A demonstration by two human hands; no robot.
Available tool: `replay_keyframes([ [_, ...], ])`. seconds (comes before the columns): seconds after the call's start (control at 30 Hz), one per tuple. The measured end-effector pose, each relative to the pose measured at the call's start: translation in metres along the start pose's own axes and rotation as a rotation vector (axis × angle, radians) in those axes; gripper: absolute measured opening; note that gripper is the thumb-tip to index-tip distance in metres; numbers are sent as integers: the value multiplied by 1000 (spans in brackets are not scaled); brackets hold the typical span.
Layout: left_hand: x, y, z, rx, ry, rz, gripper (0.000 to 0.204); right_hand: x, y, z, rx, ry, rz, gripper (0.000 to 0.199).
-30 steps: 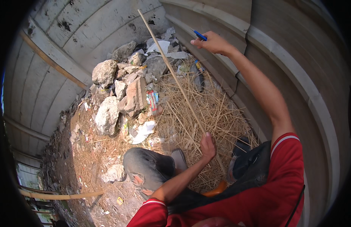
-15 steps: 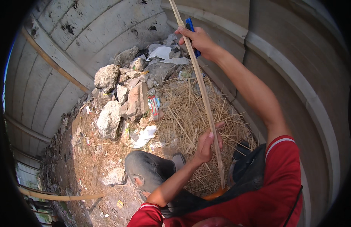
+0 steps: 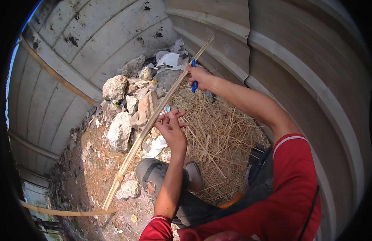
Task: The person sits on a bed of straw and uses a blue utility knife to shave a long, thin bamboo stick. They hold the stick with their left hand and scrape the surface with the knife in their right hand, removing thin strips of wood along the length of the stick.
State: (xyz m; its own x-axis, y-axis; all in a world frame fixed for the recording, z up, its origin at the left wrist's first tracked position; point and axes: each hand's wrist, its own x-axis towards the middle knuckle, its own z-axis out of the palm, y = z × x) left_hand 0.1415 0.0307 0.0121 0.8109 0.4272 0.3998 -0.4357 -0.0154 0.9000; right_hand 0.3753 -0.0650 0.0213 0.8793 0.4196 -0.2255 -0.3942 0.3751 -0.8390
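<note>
A long pale strip of split bamboo (image 3: pixel 138 143) slants from the upper right down to the lower left, across the stones. My right hand (image 3: pixel 199 76) is closed around its upper part, and a blue utility knife (image 3: pixel 194 86) is held in the same fingers, lying across the strip. Whether the blade touches the bamboo is hidden by the fingers. Around the middle of the strip is my left hand (image 3: pixel 174 131), its fingers loosely spread and its fingertips at the strip's edge.
Bamboo shavings (image 3: pixel 218 128) cover the ground in front of my knees. Pale stones (image 3: pixel 119 130) and crumpled white litter (image 3: pixel 168 60) lie beyond them. Curved metal sheeting (image 3: pixel 298 76) rises close on the right. Another bamboo pole (image 3: pixel 65 210) extends in from the left.
The strip has swung its lower end from beside my lap to the far left. My left hand has moved up and left, and its fingers have loosened. The right hand has come slightly lower.
</note>
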Motion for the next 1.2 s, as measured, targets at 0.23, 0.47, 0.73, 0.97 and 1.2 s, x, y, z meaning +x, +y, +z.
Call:
replay_keyframes([
  [0.23,22,-11,8,-240,441,48,33,-52,13,23,25,-173,121,26],
  [0.47,36,-2,14,-397,488,59,43,-100,15,51,17,-198,142,30],
  [0.73,33,43,17,-403,449,38,33,-145,-1,63,103,-156,151,32],
  [0.97,56,72,7,29,358,333,34,-229,-48,50,-511,-289,170,26],
  [1.2,92,95,13,-146,143,419,41,-250,-25,27,-876,-123,-427,32],
])
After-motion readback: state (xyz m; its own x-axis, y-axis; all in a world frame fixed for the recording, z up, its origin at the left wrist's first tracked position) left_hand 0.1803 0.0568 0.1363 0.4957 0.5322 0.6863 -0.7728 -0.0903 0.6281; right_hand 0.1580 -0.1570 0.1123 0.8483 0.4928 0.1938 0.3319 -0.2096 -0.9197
